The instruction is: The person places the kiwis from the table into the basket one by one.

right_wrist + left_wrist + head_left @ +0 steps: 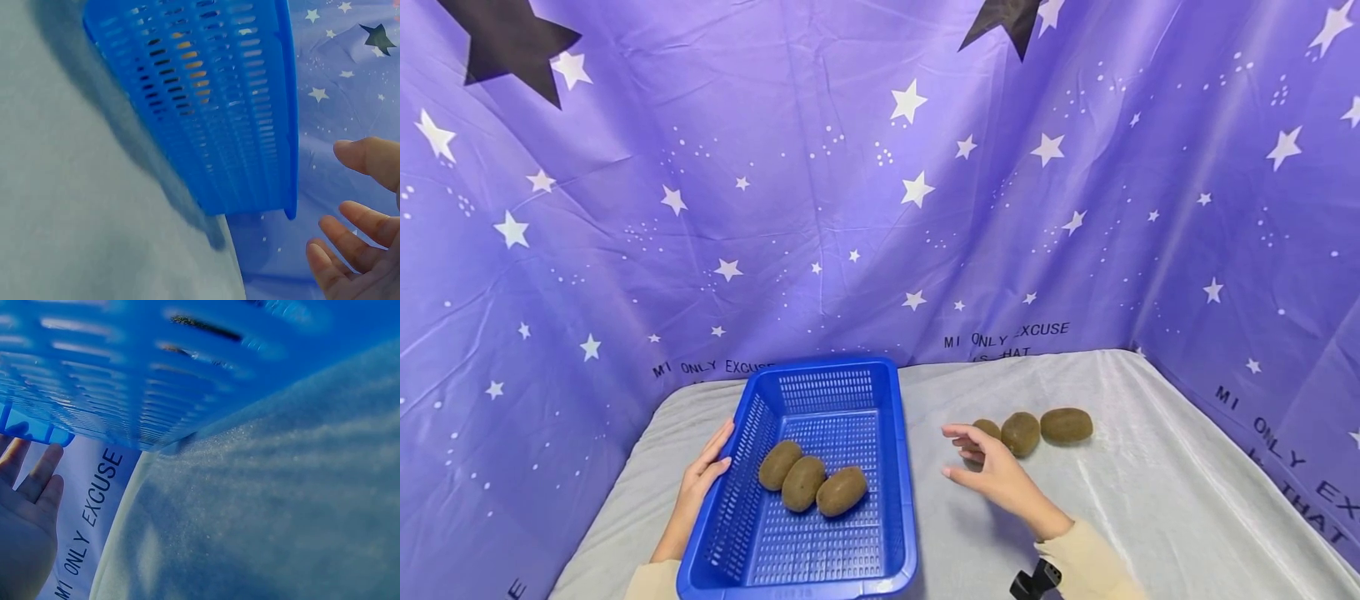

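A blue plastic basket point(907, 483) with slotted sides holds three brown kiwis point(803, 483) in a slanting row on its floor. At the basket's left side is my left hand point(700, 473), its straight fingers touching the outside near the rim; the left wrist view shows those fingers extended under the rim. My right hand point(996, 473) hovers to the right of the basket, fingers spread, thumb apart, nothing in it. Three more kiwis point(1021, 435) lie in a row just beyond that hand, the leftmost partly hidden behind it.
A pale grey cloth point(1127, 500) covers the table surface under the basket and kiwis. Behind it and at both sides hangs a purple curtain point(820, 208) with stars and lettering. A black strap device point(1036, 579) sits at the right wrist.
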`<state>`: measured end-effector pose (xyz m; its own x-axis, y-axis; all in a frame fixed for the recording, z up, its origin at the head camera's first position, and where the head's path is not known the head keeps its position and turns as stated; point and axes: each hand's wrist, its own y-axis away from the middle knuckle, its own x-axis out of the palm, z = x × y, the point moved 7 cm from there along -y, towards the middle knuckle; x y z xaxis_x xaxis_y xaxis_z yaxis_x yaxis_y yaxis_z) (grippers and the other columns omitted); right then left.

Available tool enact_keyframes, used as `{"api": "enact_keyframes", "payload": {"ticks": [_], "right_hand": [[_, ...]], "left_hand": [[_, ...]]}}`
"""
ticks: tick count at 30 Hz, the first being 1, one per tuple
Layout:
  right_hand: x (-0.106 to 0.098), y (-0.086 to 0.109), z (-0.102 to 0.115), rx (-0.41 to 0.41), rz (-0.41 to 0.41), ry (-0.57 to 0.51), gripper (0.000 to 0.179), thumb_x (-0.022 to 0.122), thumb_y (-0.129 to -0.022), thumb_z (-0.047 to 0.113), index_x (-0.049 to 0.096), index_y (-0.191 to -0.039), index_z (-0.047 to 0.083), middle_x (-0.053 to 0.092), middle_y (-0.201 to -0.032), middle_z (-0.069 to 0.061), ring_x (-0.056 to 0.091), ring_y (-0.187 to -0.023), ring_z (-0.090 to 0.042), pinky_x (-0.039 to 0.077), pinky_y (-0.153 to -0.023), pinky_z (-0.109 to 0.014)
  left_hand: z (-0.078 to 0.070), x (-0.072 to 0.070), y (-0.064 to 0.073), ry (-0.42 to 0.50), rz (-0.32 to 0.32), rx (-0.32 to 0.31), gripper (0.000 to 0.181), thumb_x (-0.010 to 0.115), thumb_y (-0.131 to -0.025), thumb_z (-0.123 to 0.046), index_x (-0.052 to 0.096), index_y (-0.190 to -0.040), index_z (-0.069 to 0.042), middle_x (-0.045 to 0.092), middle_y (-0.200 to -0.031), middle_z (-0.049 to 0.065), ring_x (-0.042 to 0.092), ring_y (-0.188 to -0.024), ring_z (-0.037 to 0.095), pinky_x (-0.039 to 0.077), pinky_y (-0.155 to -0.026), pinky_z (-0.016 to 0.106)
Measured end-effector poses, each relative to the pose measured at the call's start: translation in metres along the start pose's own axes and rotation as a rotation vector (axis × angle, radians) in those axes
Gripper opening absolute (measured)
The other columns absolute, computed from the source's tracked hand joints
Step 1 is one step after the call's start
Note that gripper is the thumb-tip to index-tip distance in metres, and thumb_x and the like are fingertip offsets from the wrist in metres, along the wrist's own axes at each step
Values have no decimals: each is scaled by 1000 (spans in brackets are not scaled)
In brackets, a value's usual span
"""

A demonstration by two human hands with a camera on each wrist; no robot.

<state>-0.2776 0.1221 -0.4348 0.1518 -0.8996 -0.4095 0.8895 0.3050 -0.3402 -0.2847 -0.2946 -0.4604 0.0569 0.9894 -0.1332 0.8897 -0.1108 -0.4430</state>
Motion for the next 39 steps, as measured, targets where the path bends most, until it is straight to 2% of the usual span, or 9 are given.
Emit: {"api": "enact_keyframes", "payload": {"ticks": [3, 9, 13, 25, 33, 39], "right_hand": [[-6, 3, -6, 7, -19, -2, 52, 75, -79, 12, 55, -125, -1, 59, -122, -14, 56, -106, -18, 47, -92, -36], [-21, 9, -15, -28, -51, 68, 51, 75, -79, 11, 54, -124, -1, 59, -120, -16, 57, -105, -34, 48, -89, -32], [-32, 13, -18, -39, -85, 99, 51, 75, -79, 10, 54, -124, -3, 60, -119, -19, 57, -105, -36, 49, -88, -35], [-66, 22, -30, -2, -169, 169, 51, 75, -79, 9, 54, -124, -3, 59, -121, -18, 57, -106, -17, 48, -89, -30], [-85, 21, -38, 32, -218, 207, 48, 73, -81, 10, 54, -122, -7, 59, -120, -23, 56, -106, -35, 42, -89, -14], [-103, 24, -43, 46, -329, 340, 52, 75, -79, 10, 53, -123, -6, 59, -119, -22, 55, -104, -38, 39, -86, -13]], "left_hand": [[1, 0, 1, -4, 2, -49, 46, 39, -99, -2, 29, -143, 8, 22, -155, 14, 29, -131, -8, 28, -98, 8], [3, 2, 1, 5, 1, -138, 48, 40, -101, -10, 28, -146, 2, 16, -156, 16, 27, -130, -10, 31, -97, 8], [3, 3, 0, 10, 2, -150, 48, 39, -101, -10, 28, -146, 1, 16, -156, 15, 26, -130, -10, 30, -97, 8], [2, 2, 1, 32, 11, -163, 49, 38, -101, -12, 26, -147, 1, 12, -157, 16, 26, -130, -11, 30, -97, 8], [2, 2, 2, 25, -1, -175, 48, 39, -101, -11, 28, -147, -1, 14, -157, 15, 26, -131, -9, 31, -97, 9], [1, 3, 1, 25, 5, -157, 49, 39, -101, -10, 27, -147, 1, 13, -156, 17, 26, -132, -8, 31, -97, 9]]}}
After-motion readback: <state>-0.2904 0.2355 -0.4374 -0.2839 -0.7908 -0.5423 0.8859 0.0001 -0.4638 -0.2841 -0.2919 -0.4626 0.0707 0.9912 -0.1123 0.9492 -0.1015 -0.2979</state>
